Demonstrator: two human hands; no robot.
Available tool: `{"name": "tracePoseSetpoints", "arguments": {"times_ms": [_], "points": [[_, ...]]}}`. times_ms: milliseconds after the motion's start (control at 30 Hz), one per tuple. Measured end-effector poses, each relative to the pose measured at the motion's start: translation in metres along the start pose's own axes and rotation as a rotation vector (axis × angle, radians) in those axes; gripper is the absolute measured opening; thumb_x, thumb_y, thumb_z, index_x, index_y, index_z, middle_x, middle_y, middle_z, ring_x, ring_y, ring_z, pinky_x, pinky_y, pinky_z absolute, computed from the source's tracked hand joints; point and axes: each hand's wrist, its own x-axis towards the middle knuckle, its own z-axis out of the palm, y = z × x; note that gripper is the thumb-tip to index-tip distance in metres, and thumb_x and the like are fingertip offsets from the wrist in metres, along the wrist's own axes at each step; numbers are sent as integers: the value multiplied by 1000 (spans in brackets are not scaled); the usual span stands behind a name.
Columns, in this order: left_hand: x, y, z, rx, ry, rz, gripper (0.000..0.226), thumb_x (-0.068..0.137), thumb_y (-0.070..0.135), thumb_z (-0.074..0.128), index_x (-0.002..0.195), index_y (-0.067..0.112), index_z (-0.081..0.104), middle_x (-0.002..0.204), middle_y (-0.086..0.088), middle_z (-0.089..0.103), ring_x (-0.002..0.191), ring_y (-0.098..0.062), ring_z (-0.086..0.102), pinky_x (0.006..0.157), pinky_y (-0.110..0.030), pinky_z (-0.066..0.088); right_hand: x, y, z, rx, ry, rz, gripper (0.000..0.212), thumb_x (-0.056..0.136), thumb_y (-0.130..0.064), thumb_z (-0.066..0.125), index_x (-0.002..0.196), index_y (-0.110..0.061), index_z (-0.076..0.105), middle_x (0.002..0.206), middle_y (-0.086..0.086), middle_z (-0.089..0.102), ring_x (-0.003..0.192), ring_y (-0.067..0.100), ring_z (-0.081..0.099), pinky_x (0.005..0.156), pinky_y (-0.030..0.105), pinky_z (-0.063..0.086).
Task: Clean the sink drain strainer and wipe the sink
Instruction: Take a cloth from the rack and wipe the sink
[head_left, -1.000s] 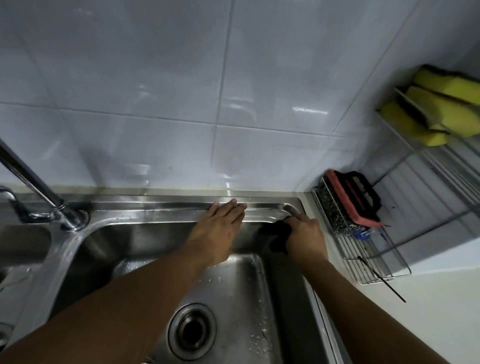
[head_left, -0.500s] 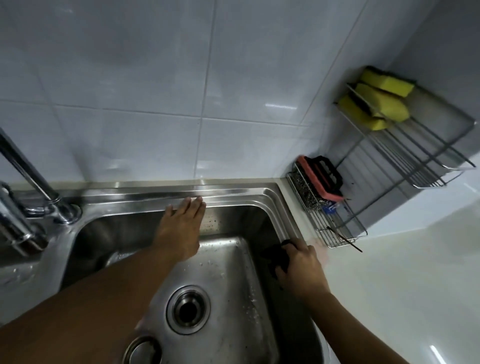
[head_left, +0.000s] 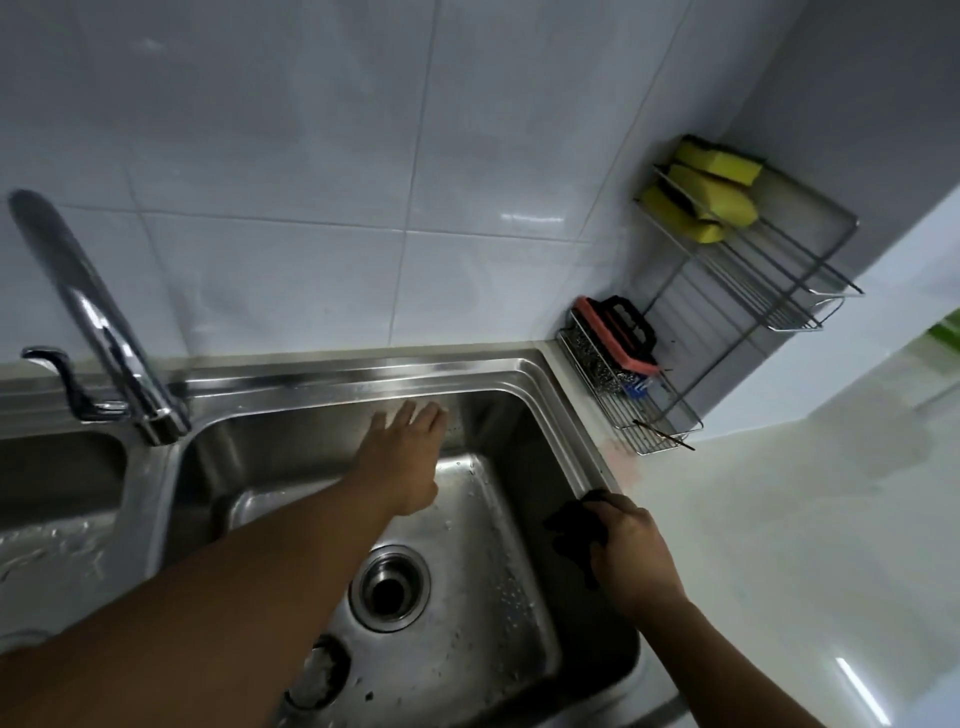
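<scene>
The steel sink (head_left: 363, 376) fills the lower middle of the head view. Its open drain hole (head_left: 389, 587) lies in the wet basin floor. A round strainer (head_left: 317, 675) rests on the floor near the front, partly hidden by my left forearm. My left hand (head_left: 402, 460) lies flat, fingers apart, against the basin's back wall and holds nothing. My right hand (head_left: 631, 556) is closed on a dark cloth (head_left: 571, 535), pressed against the basin's right wall just below the rim.
A chrome faucet (head_left: 104, 322) stands at the back left, beside a second basin (head_left: 57, 499). A wire rack (head_left: 628, 395) in the right corner holds a steel scourer and a red-and-black brush. Yellow sponges (head_left: 706, 197) sit on a wall shelf. White counter (head_left: 779, 545) lies to the right.
My right hand with the cloth has slid from the sink's back right corner forward along the right wall. My left hand has dropped from the back rim onto the back wall. The view has pulled back.
</scene>
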Motion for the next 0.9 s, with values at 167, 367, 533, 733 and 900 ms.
{"name": "tracePoseSetpoints", "arguments": {"times_ms": [167,367,533,733,900], "points": [[48,72,0,-25,-7,178,91,91,18,61,160,22,1,168,1,-3,154,-28,0,123,-53,11,4,14,2,-38,-1,-38,42,93,-17,61,135,-24,61,141,-5,54,118,21,50,102,30,44],[67,136,15,14,-36,400,98,85,9,66,160,25,4,168,2,-4,155,-23,-2,123,-53,8,6,19,0,-9,35,-61,43,91,-17,65,133,-23,62,135,-3,57,116,20,52,99,28,46],[60,145,25,35,-89,404,99,89,11,65,160,22,-3,167,0,-14,154,-23,-3,124,-51,9,0,21,-3,-3,15,-54,38,88,-14,64,126,-20,66,127,1,61,109,23,56,95,30,49],[34,144,29,54,-118,448,91,91,-4,52,160,22,0,167,-1,-11,154,-24,-6,124,-49,8,-30,23,-8,3,2,-13,39,90,-11,59,127,-20,67,129,-1,61,113,21,54,99,29,47],[11,150,29,86,-122,512,89,91,-8,51,160,21,3,168,1,-8,154,-25,-5,124,-51,9,-59,27,-18,30,-51,39,43,82,-2,55,118,-17,72,122,1,65,111,22,60,97,28,49]]}}
